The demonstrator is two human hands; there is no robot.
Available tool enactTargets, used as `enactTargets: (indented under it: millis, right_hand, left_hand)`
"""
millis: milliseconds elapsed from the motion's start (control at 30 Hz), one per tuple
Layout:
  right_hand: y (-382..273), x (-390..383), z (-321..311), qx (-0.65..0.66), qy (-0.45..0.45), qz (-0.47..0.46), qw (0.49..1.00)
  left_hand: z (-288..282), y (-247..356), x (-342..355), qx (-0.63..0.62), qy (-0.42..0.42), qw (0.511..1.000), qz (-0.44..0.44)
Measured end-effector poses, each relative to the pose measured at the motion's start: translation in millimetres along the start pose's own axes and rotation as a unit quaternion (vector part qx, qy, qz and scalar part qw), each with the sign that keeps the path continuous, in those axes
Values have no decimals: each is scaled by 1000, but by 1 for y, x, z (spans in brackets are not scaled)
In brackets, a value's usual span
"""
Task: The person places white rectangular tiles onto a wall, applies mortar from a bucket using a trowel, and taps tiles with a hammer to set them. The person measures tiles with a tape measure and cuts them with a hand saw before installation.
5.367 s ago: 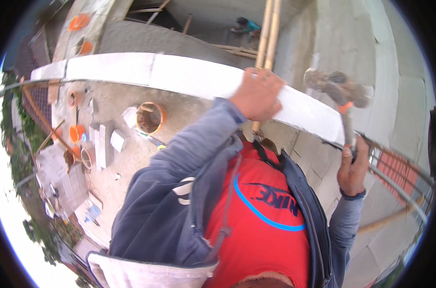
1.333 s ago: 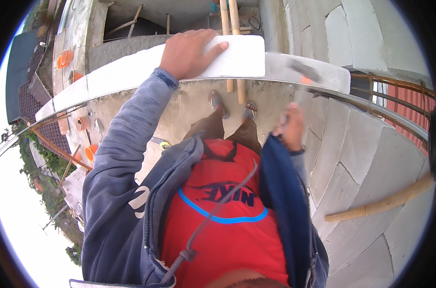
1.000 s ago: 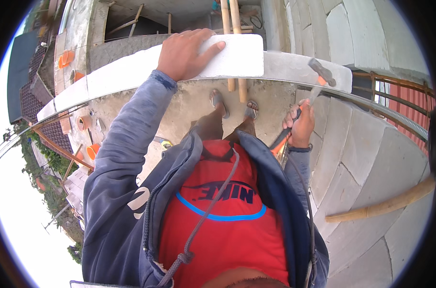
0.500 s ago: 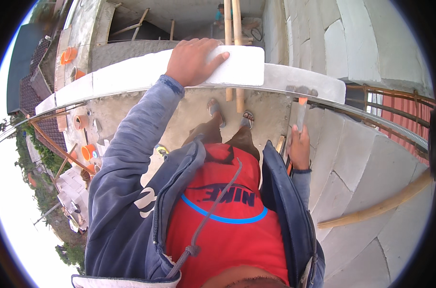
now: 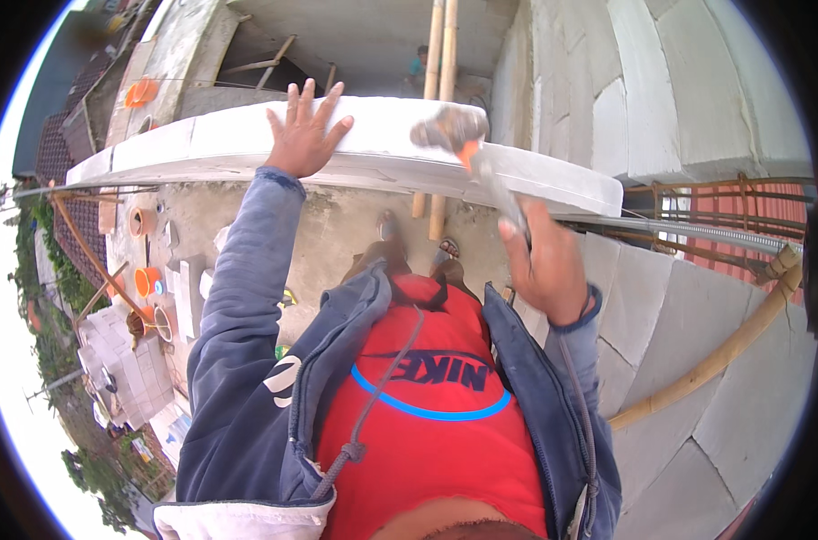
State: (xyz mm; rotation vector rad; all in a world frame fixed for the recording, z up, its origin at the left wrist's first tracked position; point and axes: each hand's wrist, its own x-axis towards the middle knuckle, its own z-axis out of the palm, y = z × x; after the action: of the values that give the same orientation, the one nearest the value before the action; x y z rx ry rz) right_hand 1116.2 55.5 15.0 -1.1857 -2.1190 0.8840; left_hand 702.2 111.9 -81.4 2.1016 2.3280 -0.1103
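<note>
My left hand lies flat with fingers spread on top of a white block in the low wall in front of me. My right hand is wrapped round the handle of a mallet with a grey two-faced head and an orange collar. The slightly blurred head is over the right end of that block; whether it touches cannot be told. Farther right, another pale block continues the wall a step lower.
Two bamboo poles stand beyond the wall, a person partly visible beside them. Large grey blocks form a wall at right, where a curved pole leans near rebar. Orange buckets and stacked blocks are at left.
My left hand has slid left along the wall top and spread its fingers. My right hand has lifted the mallet from the lower block's near side, bringing it up and left over the white block.
</note>
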Motion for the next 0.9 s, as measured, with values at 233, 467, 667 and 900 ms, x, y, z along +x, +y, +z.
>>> enactTargets:
  millis: [233,467,667,900]
  right_hand:
    - [23,79,18,-227,-156,-17,961]
    - [-21,89,9,-164,-93,-53,981]
    - [-138,154,41,-6,-16,-227,974]
    - [-214,265,184,-44,-22,-289,956]
  left_hand:
    - [4,0,1,-17,25,1000,5]
    - [17,-7,-5,-19,61,998,0]
    - [15,-18,-19,-35,124,992,4]
    - [3,-4,-6,-120,40,991,48]
